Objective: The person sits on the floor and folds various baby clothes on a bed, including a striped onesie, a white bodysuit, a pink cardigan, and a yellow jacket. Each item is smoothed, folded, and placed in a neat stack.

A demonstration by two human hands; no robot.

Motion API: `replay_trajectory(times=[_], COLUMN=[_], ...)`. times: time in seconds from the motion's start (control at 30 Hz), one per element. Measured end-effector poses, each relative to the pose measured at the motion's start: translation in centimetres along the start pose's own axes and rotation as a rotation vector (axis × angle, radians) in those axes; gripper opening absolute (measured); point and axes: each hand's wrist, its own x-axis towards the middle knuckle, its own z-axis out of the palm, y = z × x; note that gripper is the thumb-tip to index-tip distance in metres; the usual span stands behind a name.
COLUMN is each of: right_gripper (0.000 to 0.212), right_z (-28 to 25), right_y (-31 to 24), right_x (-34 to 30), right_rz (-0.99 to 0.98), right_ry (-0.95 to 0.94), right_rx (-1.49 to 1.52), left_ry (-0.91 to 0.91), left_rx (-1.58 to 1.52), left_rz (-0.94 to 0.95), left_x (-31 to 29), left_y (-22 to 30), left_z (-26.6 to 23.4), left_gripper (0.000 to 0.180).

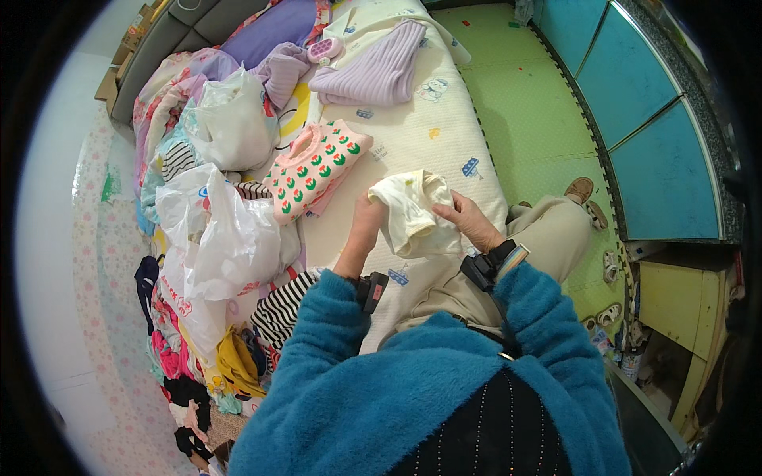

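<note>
Between my hands, above the bed, is a small white and pale-yellow garment (413, 216), perhaps underpants; its exact kind is hard to make out. My left hand (369, 216) grips its left side, with the fingers mostly hidden behind the cloth. On the other side, my right hand (468, 220) pinches the edge, thumb on top. Just beyond my left hand lies a folded pink sweater (317, 168) with red flowers and green leaves. Farther off, a folded lilac ribbed garment (377, 67) rests on the cream bed cover (444, 119).
White plastic bags (226, 238) and heaped clothes crowd the left of the bed, including a striped piece (284, 305) and a mustard one (238, 363). A pink-and-white device (324, 51) lies at the far end. Blue cabinets (667, 170) stand right, across the green floor mat (532, 119).
</note>
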Motion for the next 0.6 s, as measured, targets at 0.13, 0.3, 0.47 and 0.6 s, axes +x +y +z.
replay_trajectory(times=[0.13, 0.3, 0.47, 0.6], right_gripper=[0.054, 0.049, 0.048, 0.05], right_z=[0.1, 0.0, 0.2, -0.4], right_y=[0.5, 0.3, 0.7, 1.8], right_x=[0.2, -0.2, 0.2, 0.6], right_rz=[0.039, 0.003, -0.042, -0.101], right_ry=[-0.014, -0.013, 0.153, 0.297], right_rx=[-0.148, -0.072, -0.048, -0.09], left_ry=[-0.069, -0.099, -0.211, -0.358], left_rx=[0.095, 0.111, -0.157, -0.413], left_rz=[0.225, -0.158, -0.29, -0.479], left_x=[0.0, 0.0, -1.7, -1.0], left_y=[0.1, 1.4, 1.1, -0.2], left_z=[0.4, 0.3, 0.5, -0.6], left_gripper=[0.027, 0.03, 0.057, 0.074])
